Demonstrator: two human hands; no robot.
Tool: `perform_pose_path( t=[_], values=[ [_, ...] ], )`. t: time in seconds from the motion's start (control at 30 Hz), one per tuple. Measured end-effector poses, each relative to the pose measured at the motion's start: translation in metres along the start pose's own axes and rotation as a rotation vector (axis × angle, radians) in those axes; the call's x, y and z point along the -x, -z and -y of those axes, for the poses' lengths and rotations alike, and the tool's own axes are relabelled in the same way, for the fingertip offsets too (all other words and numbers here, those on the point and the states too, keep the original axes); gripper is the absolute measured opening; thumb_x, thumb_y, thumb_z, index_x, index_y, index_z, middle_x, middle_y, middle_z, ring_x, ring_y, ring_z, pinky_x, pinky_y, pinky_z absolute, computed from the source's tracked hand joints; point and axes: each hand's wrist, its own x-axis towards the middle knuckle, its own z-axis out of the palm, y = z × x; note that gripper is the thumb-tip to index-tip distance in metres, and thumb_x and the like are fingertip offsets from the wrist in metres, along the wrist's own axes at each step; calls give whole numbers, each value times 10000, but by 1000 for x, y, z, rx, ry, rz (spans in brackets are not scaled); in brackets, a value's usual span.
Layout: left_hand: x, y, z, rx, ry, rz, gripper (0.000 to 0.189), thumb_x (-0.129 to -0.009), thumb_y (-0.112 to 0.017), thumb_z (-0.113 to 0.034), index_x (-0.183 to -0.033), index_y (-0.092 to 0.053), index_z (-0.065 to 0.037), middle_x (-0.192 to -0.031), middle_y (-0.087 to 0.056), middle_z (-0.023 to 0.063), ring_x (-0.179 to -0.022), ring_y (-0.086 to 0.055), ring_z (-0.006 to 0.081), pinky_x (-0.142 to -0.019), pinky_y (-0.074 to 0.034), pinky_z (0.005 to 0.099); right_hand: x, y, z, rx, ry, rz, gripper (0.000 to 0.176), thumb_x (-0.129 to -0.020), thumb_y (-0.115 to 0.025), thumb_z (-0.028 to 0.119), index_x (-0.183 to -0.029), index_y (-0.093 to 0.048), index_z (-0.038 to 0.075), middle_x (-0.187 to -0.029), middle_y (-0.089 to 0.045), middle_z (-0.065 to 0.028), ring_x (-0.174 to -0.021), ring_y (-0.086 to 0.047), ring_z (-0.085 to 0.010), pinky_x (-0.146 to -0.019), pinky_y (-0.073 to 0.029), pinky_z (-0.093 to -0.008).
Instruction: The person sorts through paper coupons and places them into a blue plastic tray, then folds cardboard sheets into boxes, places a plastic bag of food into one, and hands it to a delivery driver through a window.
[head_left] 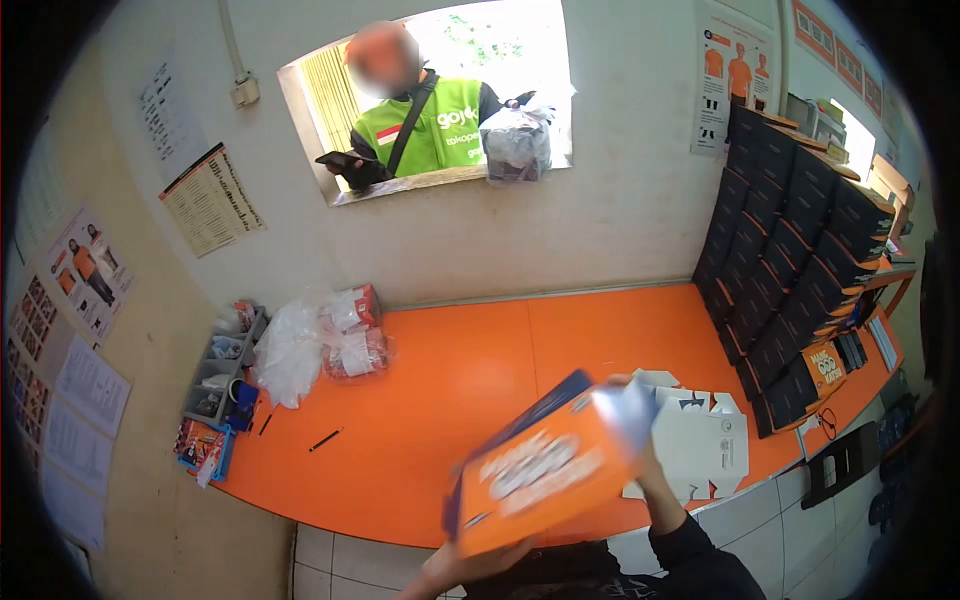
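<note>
I hold an orange and navy cardboard box (540, 470) with white lettering, tilted above the front of the orange table. My left hand (495, 560) grips its lower left edge from below, fingers partly hidden under it. At the box's right end, my right hand (652, 462) is closed around the side, and part of it is hidden. The right end of the box is blurred. Just beyond my right hand, flattened white cardboard pieces (705, 445) lie on the table.
A tall stack of dark boxes (790, 250) stands at the right. Plastic-wrapped parcels (355, 335), a pen (326, 439) and a grey organiser (215, 370) are on the left. Through the wall window, a person in a green vest (425, 125) holds a phone beside a wrapped parcel (516, 145).
</note>
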Motion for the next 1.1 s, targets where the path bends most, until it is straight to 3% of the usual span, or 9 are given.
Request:
perform_pose_path(
  t=[0.17,0.33,0.43,0.47,0.57,0.6,0.7,0.87,1.1],
  values=[
    [12,-29,10,100,172,-423,1144,-453,-858,-451,-1360,-204,-210,-1403,-33,232,-1305,-57,453,-1020,-154,590,29,27,-27,-296,-834,323,531,-958,-302,385,-1274,-389,-33,-1243,-462,-142,-1167,-419,-188,-985,-319,-291],
    [-15,-24,-10,-374,-239,-780,755,-742,-675,-409,-1349,-259,-237,-1422,-146,160,-1325,-166,344,-1062,-52,532,48,30,-40,-232,-960,758,541,-955,-299,390,-1297,-363,-23,-1245,-459,-144,-1151,-426,-174,-950,-351,-279],
    [-20,22,-39,-646,-182,112,493,-841,-554,-287,-1298,-373,-246,-1305,-421,24,-1285,-316,176,-1074,-5,494,65,31,-46,-281,-943,863,533,-952,-295,406,-1270,-394,-10,-1202,-488,-140,-1080,-468,-168,-902,-392,-282],
    [-27,22,-43,-498,-142,43,232,-817,-584,-223,-1048,-586,-237,-954,-633,-49,-1000,-574,103,-1050,-205,489,68,31,-46,-303,-918,873,527,-951,-296,407,-1258,-407,-7,-1189,-499,-137,-1053,-483,-166,-890,-401,-285],
    [-27,24,-40,-342,-39,231,103,-788,-620,-206,-890,-626,-200,-721,-623,-24,-771,-626,120,-869,-446,378,59,41,-53,-61,-1135,468,525,-931,-343,437,-1234,-442,20,-1134,-541,-126,-1000,-528,-163,-868,-420,-311],
    [-30,17,-30,-224,-88,67,50,-763,-647,-188,-785,-621,-151,-595,-573,1,-580,-595,167,-619,-497,288,61,47,-45,-231,-918,267,468,-903,-439,417,-1126,-509,11,-1037,-573,-104,-887,-562,-169,-812,-436,-307],
    [-36,10,-31,-46,202,108,100,-752,-660,-180,-799,-622,-101,-617,-581,32,-602,-590,213,-578,-479,309,59,32,17,-327,-511,637,336,-864,-551,324,-996,-553,14,-922,-586,-68,-794,-569,-191,-761,-446,-311],
    [-35,2,-2,928,565,462,280,-942,-400,-217,-1132,-500,-38,-851,-573,141,-744,-572,217,-698,-456,312,44,11,31,-1079,-100,349,112,-767,-684,111,-784,-619,21,-621,-539,-29,-553,-474,-127,-560,-367,-262],
    [-43,9,-7,792,592,388,243,-858,-534,-92,-1073,-485,8,-799,-593,72,-719,-558,128,-637,-467,279,-4,17,75,165,248,834,154,-704,-695,154,-858,-684,145,-781,-505,-41,-731,-508,-197,-636,-407,-300]
  ],
)
